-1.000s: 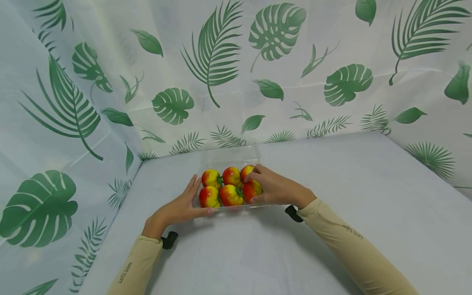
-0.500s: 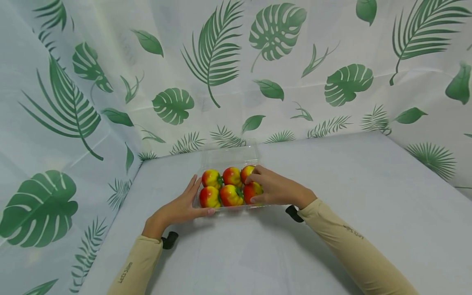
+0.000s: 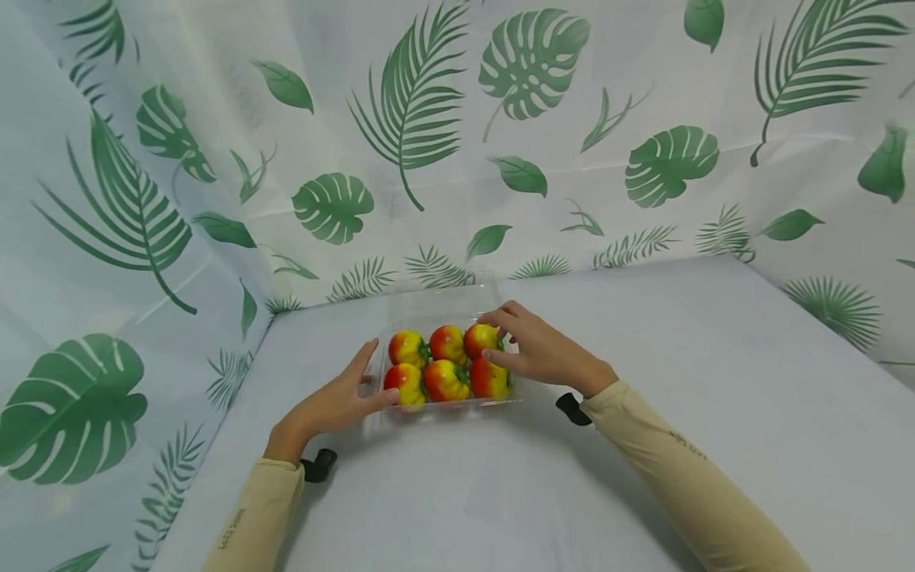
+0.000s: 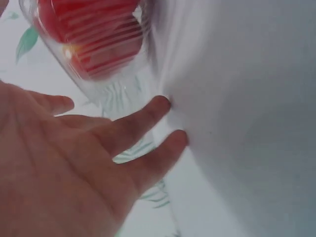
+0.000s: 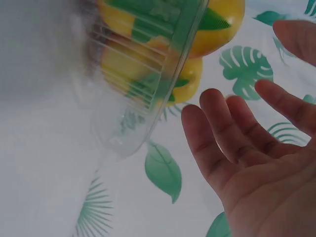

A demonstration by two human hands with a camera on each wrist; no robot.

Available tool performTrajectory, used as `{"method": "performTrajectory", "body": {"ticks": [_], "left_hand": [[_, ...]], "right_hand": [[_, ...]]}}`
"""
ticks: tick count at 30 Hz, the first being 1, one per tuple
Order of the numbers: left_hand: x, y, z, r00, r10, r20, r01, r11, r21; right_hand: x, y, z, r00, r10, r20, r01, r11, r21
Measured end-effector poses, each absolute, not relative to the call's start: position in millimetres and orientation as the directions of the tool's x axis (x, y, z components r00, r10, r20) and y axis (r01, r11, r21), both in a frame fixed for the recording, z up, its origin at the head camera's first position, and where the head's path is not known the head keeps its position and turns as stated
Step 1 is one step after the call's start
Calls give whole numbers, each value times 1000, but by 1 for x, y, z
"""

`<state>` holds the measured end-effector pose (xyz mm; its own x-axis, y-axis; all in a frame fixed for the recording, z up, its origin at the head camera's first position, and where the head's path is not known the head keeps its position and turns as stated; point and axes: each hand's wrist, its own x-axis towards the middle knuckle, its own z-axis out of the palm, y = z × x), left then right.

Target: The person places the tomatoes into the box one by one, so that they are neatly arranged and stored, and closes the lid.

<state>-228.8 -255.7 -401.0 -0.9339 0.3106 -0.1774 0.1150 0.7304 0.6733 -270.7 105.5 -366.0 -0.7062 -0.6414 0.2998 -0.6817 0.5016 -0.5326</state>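
A clear plastic box (image 3: 457, 404) holds several red-and-yellow bell peppers (image 3: 446, 381) in two rows, with green stems on some. Its clear lid (image 3: 446, 300) is folded back behind it. My left hand (image 3: 336, 409) stands at the box's left side, thumb by the front left corner and fingers spread; in the left wrist view the fingers are off the wall. Over the right end is my right hand (image 3: 546, 349), loosely bent and holding nothing, near the back right pepper (image 3: 483, 342). The right wrist view shows its fingers (image 5: 200, 133) apart from the box.
The box sits on a white tabletop (image 3: 457, 492) towards its back edge. A white curtain (image 3: 443, 143) printed with green leaves rises behind and at both sides. Each wrist bears a small black device, the left one (image 3: 319, 465) and the right one (image 3: 573, 409).
My right hand has drawn up and back from the right-hand peppers, uncovering them. My left hand has shifted slightly left, away from the box. The peppers stay in place.
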Motion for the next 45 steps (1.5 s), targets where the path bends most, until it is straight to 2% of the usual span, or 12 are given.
{"method": "performTrajectory", "body": {"ticks": [5,10,17,22,27,34,38,45], "left_hand": [[-235,-272,-406,-952,268,-150,74,673,736],[-243,-280,-408,-964,260,-49,97,523,847],[-251,-284,-409,-989,122,86,124,346,930],[-257,-282,-408,-994,78,71,88,240,967],[-266,-277,-408,-996,83,-28,-18,123,992],[-282,-278,-421,-983,171,-59,-72,-70,995],[-290,-276,-428,-965,254,-61,-87,-92,992],[-294,-269,-431,-938,345,0,-37,-101,994]], "right_hand": [[-284,110,-372,-738,-566,367,-658,488,-573],[-297,118,-378,-795,-471,381,-590,460,-663],[-310,131,-384,-887,-367,278,-432,451,-781],[-316,136,-390,-921,-354,161,-298,376,-878],[-322,137,-399,-917,-395,52,-166,260,-951],[-332,135,-414,-876,-481,-28,-18,90,-996],[-333,134,-416,-863,-502,-52,11,84,-996],[-333,132,-418,-848,-527,-52,10,83,-997]]}}
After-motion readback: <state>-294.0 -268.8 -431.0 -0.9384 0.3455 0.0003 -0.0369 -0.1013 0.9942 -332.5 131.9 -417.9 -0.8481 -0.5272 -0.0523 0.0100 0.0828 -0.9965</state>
